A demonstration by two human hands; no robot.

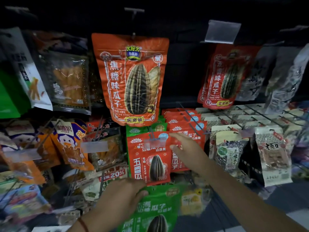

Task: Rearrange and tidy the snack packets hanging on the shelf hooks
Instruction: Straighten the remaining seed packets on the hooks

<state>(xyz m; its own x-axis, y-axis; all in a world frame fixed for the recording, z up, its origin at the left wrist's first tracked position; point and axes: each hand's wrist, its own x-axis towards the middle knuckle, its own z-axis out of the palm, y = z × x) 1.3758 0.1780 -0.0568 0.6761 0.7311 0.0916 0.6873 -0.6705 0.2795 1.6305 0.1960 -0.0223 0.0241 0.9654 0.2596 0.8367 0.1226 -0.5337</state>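
Gripping green packet (155, 210) nearest, left hand (122, 196) curled over its top edge, probably off its hook for rehanging. Farther right, right hand (185, 148) spread flat, fingers apart, steadying red packets (150, 158) on middle hooks.
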